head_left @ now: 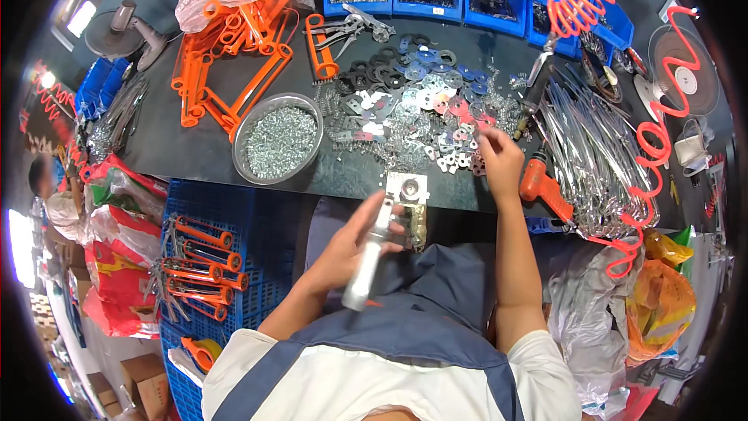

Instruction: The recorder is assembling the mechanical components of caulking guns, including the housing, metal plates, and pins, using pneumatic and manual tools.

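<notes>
My left hand (343, 249) is closed round a bright silver metal handle-like part (365, 273), which slants down toward my lap and is smeared by motion at its lower end. Its upper end lies beside a small metal fixture (408, 187) with a round hole, at the table's front edge. My right hand (501, 160) reaches over the right side of a heap of small flat parts (436, 101), in black, blue, silver and pink. Its fingertips are pinched together by some pink plates (460, 107); whatever is between them is too small to make out.
Left of the heap stands a metal bowl (241, 148) of small silver pieces, with orange frames (234, 54) behind it. Blue bins (436, 12) line the back. An orange power tool (544, 187), long metal rods (592, 132) and a red coiled hose (662, 109) are at the right.
</notes>
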Tool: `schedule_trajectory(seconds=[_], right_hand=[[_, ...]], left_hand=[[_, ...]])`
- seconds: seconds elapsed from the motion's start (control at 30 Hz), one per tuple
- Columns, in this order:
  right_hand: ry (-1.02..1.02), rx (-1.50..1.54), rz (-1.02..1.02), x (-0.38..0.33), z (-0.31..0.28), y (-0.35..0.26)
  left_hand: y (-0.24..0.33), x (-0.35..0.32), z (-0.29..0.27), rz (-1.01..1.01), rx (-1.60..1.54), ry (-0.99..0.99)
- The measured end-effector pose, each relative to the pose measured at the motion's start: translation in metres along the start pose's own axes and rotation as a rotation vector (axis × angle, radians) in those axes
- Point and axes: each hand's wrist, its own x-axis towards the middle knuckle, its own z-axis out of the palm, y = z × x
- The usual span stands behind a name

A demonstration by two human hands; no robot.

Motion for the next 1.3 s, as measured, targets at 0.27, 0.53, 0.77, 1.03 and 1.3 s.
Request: schedule_trajectory(seconds=[0.27,0.53,0.77,1.03,1.3], right_hand=[[-0.380,-0.596,-0.337,0.055,0.033,0.027],[-0.423,0.440,0.543,0.029,0.022,-0.014],[-0.600,0.834,0.706,0.005,0.042,-0.046],[-0.135,-0.009,-0.350,0.015,0.049,-0.038],[-0.417,0.919,0.590,0.026,0.051,-0.013]], left_hand=[[0.004,0.006,-0.024,0.050,-0.170,0.223],[0.016,0.045,-0.028,0.033,0.272,0.305],[0.015,0.132,-0.028,0.136,0.489,0.095],[-0.012,0.170,-0.042,-0.011,0.207,0.222],[-0.007,0.188,-0.026,0.090,0.328,0.108]])
